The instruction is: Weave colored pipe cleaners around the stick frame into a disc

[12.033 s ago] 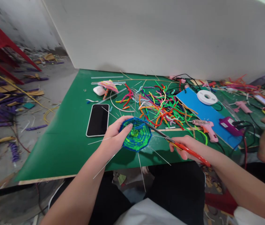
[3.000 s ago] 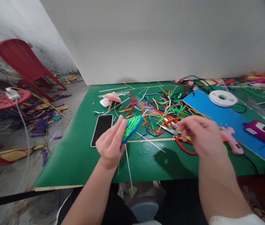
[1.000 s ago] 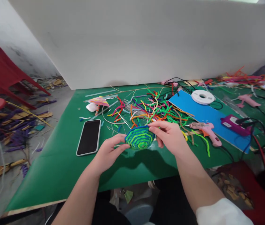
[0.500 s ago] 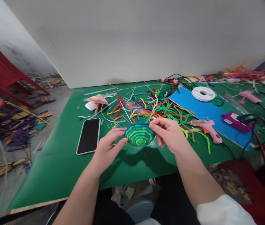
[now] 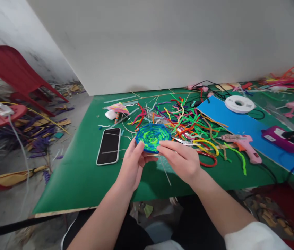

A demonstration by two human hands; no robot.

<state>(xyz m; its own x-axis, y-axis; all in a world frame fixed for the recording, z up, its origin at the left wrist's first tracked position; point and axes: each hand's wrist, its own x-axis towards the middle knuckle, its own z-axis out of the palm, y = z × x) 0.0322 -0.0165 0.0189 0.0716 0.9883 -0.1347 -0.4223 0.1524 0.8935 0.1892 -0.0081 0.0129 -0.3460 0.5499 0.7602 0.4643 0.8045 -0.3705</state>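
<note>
Between my hands is a small blue and green piece [image 5: 152, 136] of pipe cleaners coiled in rings, shaped like a shallow bowl with its hollow side facing me. My left hand [image 5: 133, 161] grips its left and lower edge, thumb on the inside. Fingers of my right hand [image 5: 180, 158] pinch its lower right edge. Behind it lies a tangled heap of coloured pipe cleaners [image 5: 188, 119]. Scissors with yellow [image 5: 209, 144] and red handle loops lie just right of the piece, partly hidden by my right hand.
A phone [image 5: 108, 146] lies on the green table [image 5: 84, 184] to the left, near a little pink-and-yellow pipe-cleaner umbrella [image 5: 118, 108]. On the right are a pink glue gun [image 5: 245, 146], a blue board [image 5: 230, 121], a white tape roll [image 5: 240, 103] and a purple power strip [image 5: 279, 138].
The coiled piece has tipped over, so its hollow inside shows instead of its domed outside. Both hands have shifted grip to its lower edge. My view has turned slightly left.
</note>
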